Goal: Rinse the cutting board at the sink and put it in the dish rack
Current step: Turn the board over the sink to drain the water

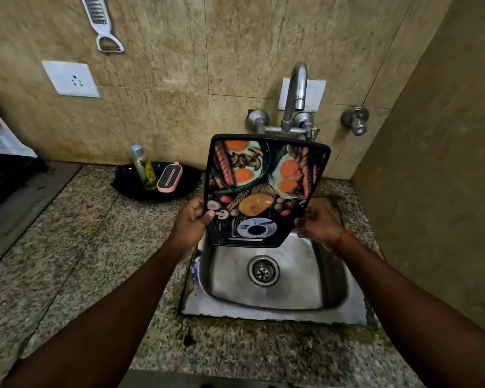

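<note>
The cutting board (263, 189) is black-rimmed with a colourful food print and is held tilted above the steel sink (266, 301), its far edge just under the tap (296, 91). My left hand (192, 222) grips its lower left edge with the thumb on the printed face. My right hand (318, 222) holds the lower right edge. No water runs from the spout. A dark dish rack (3, 175) stands at the far left of the counter.
A black tray (123, 183) behind the counter holds a small bottle (143, 169) and a pink scrubber (170, 176). A grater-peeler (100, 22) hangs on the wall above a socket (70, 78). A side wall (431, 163) closes in right of the sink, near a separate valve (356, 120).
</note>
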